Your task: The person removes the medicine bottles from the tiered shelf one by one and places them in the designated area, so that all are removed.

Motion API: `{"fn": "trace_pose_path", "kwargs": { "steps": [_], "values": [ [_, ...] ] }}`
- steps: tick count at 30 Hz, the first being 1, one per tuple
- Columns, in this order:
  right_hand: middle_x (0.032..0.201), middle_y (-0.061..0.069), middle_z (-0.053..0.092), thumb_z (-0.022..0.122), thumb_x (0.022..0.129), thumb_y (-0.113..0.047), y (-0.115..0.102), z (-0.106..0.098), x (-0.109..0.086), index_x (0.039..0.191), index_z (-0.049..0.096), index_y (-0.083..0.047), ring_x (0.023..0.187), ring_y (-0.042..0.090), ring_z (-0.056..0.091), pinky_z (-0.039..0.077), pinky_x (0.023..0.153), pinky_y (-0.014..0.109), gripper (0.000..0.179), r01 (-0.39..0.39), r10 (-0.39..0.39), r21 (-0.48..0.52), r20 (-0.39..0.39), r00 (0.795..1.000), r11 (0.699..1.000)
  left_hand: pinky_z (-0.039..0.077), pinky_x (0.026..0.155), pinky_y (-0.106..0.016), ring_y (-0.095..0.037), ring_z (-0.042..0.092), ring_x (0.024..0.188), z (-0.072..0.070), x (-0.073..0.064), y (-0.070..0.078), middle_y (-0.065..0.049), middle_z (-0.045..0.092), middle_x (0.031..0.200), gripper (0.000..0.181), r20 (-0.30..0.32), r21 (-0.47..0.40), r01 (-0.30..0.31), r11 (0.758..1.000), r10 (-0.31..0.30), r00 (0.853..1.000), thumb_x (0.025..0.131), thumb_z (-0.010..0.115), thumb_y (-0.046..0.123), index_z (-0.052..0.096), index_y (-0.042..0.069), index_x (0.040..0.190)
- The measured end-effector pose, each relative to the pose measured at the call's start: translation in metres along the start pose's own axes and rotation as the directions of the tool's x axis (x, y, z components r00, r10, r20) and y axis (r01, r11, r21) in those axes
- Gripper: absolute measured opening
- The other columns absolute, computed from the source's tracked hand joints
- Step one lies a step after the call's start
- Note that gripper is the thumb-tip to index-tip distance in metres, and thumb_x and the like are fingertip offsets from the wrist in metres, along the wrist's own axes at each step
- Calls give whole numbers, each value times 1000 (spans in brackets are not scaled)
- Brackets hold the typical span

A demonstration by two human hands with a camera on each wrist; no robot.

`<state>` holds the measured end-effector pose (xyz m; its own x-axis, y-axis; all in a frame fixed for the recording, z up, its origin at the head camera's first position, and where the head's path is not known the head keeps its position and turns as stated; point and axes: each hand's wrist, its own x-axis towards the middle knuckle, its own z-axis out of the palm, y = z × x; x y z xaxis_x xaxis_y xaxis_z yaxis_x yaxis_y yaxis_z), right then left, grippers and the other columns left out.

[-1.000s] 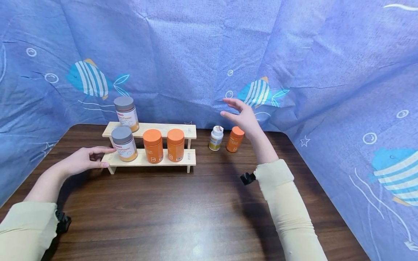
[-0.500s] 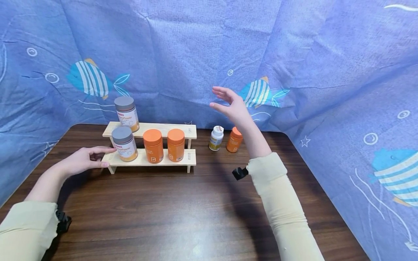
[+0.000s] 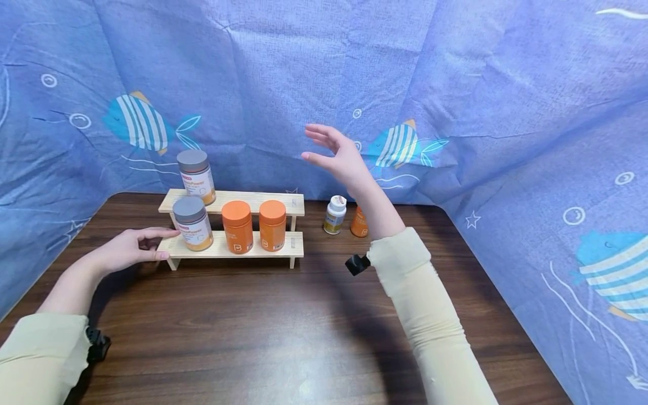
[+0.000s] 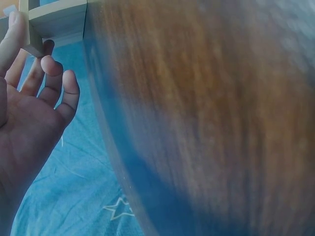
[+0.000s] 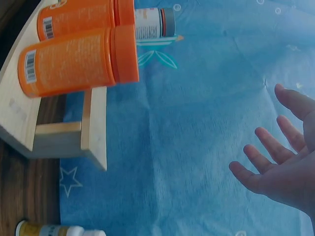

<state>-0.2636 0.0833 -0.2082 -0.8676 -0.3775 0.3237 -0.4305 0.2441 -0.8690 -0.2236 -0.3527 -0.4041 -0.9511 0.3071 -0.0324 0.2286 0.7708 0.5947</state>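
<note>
My left hand (image 3: 118, 247) pinches the left end of a two-tier wooden shelf rack (image 3: 293, 243) at its lower board; in the left wrist view its fingers are curled at the wooden end (image 4: 59, 22). Right by those fingertips stands a grey-lidded jar (image 3: 194, 229), with two orange jars (image 3: 238, 228) beside it on the lower tier. Another grey-lidded jar (image 3: 197, 183) stands on the upper tier at the left. My right hand (image 3: 339, 160) is raised to the right of the rack, fingers spread and holding nothing.
On the table (image 3: 243, 332), right of the rack, stand a small white-capped bottle (image 3: 334, 216) and an orange bottle (image 3: 359, 224) partly hidden by my right forearm. A blue fish-print cloth (image 3: 283, 73) hangs behind and beside the table.
My right hand has moved left and slightly up, away from the two bottles and toward the rack; its forearm now covers part of the orange bottle. The left hand and jars stay put.
</note>
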Motion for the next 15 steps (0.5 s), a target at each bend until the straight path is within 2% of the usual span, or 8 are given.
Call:
{"fn": "trace_pose_path", "kwargs": {
  "steps": [5, 10, 15],
  "values": [
    [140, 7, 49, 70, 85, -10, -1, 11, 7, 137, 48, -9, 130, 18, 43, 37, 103, 36, 56, 16, -16, -1, 8, 1000, 1000, 35, 61, -27, -12, 42, 74, -1, -1, 2, -3, 55, 91, 59, 3, -10, 5, 1000, -5, 1000, 84, 69, 39, 53, 13, 135],
    [138, 1, 52, 73, 83, -14, 10, 22, 20, 136, 50, -15, 126, 10, 46, 37, 102, 35, 57, 27, -27, 1, 25, 999, 1000, 35, 62, -28, -14, 42, 76, -1, 0, 3, -5, 55, 95, 60, 11, -15, 6, 1000, -6, 1000, 85, 69, 40, 52, 13, 136],
    [136, -4, 53, 74, 82, -18, 15, 35, 30, 135, 51, -20, 124, 7, 46, 38, 102, 36, 58, 68, -68, 11, 50, 996, 998, 35, 63, -28, -14, 42, 76, -1, -1, 2, -6, 56, 94, 60, 10, -11, 10, 1000, -10, 1000, 85, 69, 40, 52, 13, 136]
  ]
}}
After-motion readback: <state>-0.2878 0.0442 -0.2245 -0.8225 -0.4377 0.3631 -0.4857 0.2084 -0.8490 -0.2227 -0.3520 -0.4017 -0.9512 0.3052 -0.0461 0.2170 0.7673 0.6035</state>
